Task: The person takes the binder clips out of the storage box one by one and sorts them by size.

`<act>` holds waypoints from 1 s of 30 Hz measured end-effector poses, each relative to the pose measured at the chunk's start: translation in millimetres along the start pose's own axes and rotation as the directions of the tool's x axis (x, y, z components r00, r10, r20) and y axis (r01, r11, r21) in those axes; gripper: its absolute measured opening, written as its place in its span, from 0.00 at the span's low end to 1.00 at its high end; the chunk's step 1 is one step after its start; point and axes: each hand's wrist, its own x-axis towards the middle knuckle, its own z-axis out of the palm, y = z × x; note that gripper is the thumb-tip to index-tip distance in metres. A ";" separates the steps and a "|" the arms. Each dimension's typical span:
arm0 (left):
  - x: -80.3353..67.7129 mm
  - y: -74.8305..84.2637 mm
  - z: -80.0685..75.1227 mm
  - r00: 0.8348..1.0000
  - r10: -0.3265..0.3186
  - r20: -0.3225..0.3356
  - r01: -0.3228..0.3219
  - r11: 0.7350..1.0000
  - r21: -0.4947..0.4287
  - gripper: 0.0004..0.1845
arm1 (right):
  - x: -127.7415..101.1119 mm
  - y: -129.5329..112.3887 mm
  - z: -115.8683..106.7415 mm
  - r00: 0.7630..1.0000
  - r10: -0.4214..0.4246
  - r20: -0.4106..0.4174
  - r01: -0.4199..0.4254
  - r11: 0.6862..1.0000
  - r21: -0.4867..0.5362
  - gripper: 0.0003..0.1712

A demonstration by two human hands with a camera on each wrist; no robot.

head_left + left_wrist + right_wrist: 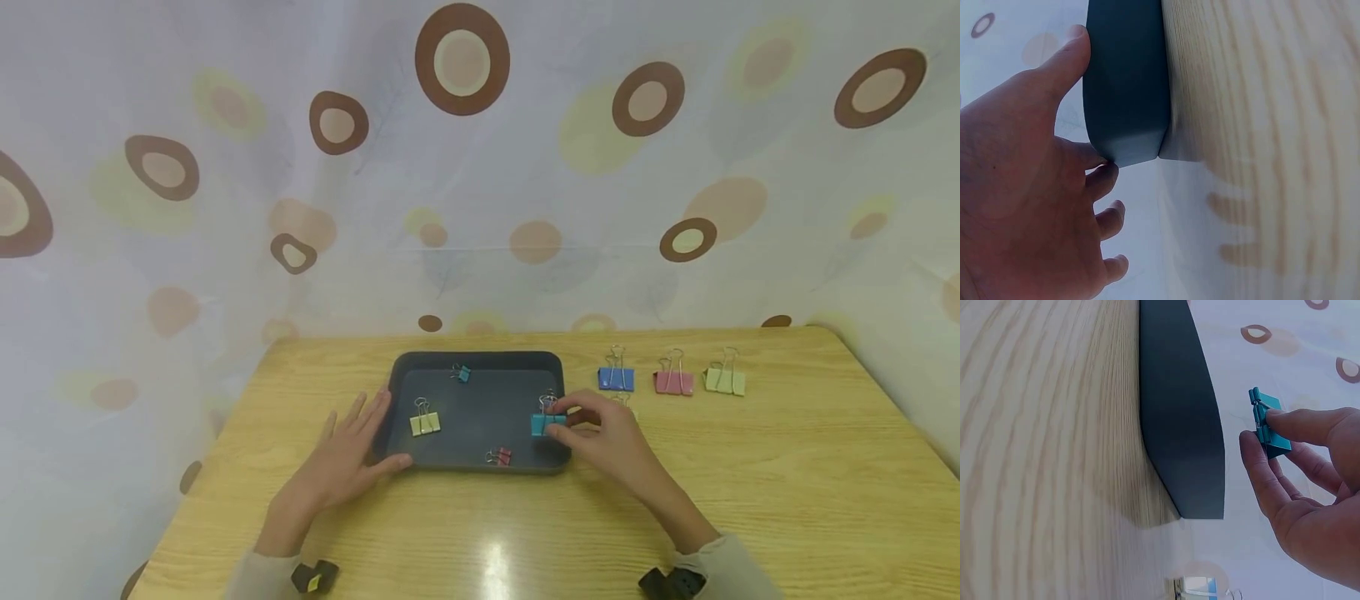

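A dark grey tray [480, 362] lies on the wooden table [787, 467]. My right hand [603, 433] pinches a teal binder clip [547, 423] at the tray's right side; the clip [1267, 422] sits between thumb and forefinger just above the tray wall [1185, 425]. My left hand [348, 454] rests flat against the tray's left edge, with the thumb at its front corner and straight fingers along the wall [1125, 87]. Inside the tray are a yellow clip [424, 422], a small teal clip [461, 373] and a small red clip [500, 456].
To the right of the tray, a blue clip [616, 377], a pink clip [673, 381] and a pale yellow clip [724, 380] stand in a row on the table. A patterned curtain [480, 167] hangs behind the table's far edge.
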 end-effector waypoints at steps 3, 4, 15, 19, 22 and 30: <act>0.2 0.4 -0.2 1.000 0.000 -0.002 0.000 1.000 0.000 0.53 | -5.6 1.3 -9.5 1.000 -0.001 -0.017 0.001 1.000 -0.020 0.11; 0.2 0.6 -0.2 1.000 0.000 -0.001 0.000 1.000 0.002 0.53 | -7.5 1.5 -12.6 1.000 -0.005 -0.024 0.004 1.000 -0.029 0.11; -0.7 2.3 -1.0 1.000 -0.010 0.009 0.010 1.000 -0.004 0.53 | -25.9 12.5 -40.9 0.994 -0.037 -0.107 0.022 0.990 -0.138 0.10; -0.6 2.0 0.1 1.000 -0.001 -0.002 0.001 1.000 -0.005 0.53 | -31.0 15.6 -53.2 0.992 -0.023 -0.121 0.004 0.988 -0.154 0.11; -0.2 -0.3 1.7 1.000 0.011 -0.021 -0.011 1.000 -0.015 0.53 | -33.4 19.0 -63.2 0.992 0.001 -0.129 -0.022 0.988 -0.154 0.12; 1.0 -2.9 3.6 1.000 0.014 -0.018 -0.014 1.000 -0.006 0.53 | -37.5 38.7 -87.2 0.986 0.060 -0.158 -0.081 0.988 -0.131 0.14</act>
